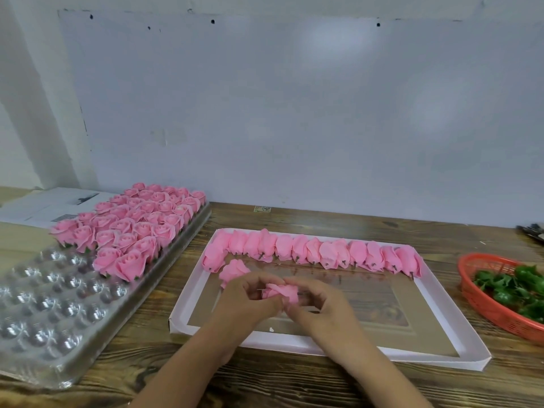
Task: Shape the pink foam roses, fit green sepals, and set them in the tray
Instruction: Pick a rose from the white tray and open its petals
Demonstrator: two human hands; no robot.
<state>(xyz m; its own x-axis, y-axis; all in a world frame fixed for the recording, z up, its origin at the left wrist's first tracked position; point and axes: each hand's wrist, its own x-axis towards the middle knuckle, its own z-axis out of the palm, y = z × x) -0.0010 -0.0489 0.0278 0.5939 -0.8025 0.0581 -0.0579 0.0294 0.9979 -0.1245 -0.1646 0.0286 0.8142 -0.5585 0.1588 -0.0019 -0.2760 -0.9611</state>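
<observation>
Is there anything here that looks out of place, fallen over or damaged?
Little stands out. One loose rose lies apart from the row of unshaped roses in the white box lid. A small pink scrap lies near the lid's front edge. Both hands hold a rose.

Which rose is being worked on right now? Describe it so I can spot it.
Find the white shallow box mid-table. Above its near half, the left hand and right hand pinch one pink rose. It is the only rose off the surface; the rest lie in the box.
</observation>
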